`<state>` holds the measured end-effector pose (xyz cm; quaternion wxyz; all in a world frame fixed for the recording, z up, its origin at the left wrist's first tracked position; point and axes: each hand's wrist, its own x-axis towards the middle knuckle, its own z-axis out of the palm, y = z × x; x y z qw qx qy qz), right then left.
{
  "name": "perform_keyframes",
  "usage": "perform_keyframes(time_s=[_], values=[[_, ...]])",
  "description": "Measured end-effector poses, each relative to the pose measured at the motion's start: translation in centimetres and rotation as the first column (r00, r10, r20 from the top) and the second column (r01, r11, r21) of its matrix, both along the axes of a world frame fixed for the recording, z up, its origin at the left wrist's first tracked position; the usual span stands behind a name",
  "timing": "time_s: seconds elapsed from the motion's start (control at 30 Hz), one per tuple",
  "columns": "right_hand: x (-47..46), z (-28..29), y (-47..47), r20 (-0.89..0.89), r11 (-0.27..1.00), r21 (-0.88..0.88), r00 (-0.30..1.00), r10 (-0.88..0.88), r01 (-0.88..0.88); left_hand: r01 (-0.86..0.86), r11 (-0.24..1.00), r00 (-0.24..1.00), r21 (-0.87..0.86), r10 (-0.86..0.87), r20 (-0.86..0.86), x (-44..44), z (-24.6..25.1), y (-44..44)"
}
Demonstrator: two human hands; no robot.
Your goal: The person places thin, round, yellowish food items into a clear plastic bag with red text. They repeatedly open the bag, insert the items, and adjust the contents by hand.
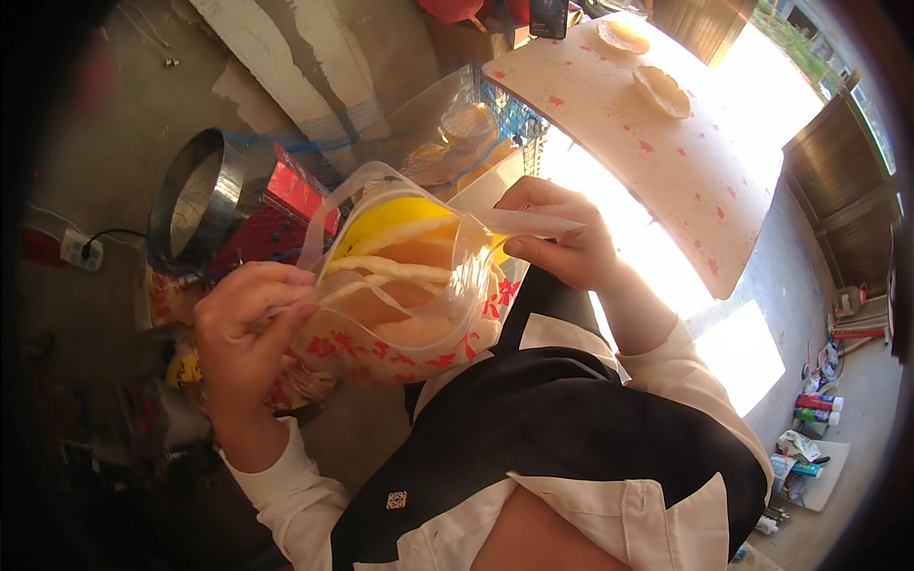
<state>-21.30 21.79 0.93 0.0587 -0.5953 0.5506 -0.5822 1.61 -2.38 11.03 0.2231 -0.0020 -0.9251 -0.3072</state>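
A clear plastic bag with red printing (400,351) hangs between my two hands, its mouth spread wide toward me. Thin, curved, pale-orange food pieces with cream edges (400,314) fill it, and something bright yellow (389,216) shows along its far side. My left hand (250,321) pinches the left rim of the bag between thumb and fingers. On the opposite side, my right hand (564,228) grips the gathered right edge, where a folded flap of plastic sticks out past the fingers.
A pale table with red flower marks (657,157) stands at upper right, bearing round puffed pieces (662,92) and a phone (548,18). Behind the bag is a container with similar pieces (468,125). A metal hoop (196,200), red box (303,187) and power strip (81,250) lie left.
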Motion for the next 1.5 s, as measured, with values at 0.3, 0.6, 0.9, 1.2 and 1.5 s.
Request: perform_keyframes(time_s=[0.3, 0.6, 0.9, 1.2, 1.5], values=[[0.6, 0.9, -0.1, -0.058, 0.995, -0.036, 0.994, -0.093, 0.091, -0.016, 0.999, 1.000, 0.037, 0.016, 0.012, -0.1, -0.4, -0.2], [0.3, 0.4, -0.1, -0.089, 0.993, -0.024, 0.989, -0.121, 0.119, 0.004, 1.000, 1.000, 0.019, -0.004, 0.002, -0.3, -0.7, -0.6], [-0.6, 0.7, 1.3, -0.014, 0.985, 0.165, 0.999, -0.049, 0.051, -0.037, 0.998, 0.999, 0.049, 0.037, 0.006, 0.1, -1.0, -1.1], [-1.2, 0.2, 1.5, 0.138, 0.974, 0.221, 0.987, -0.087, 0.055, -0.058, 0.985, 0.998, -0.163, 0.061, 0.013, -0.5, -0.7, -1.0], [-4.6, -4.0, 1.6, 0.360, 0.978, 0.143, 0.928, 0.089, -0.150, -0.021, 0.919, 0.999, -0.394, 0.003, -0.046, -1.6, 0.9, 0.1]])
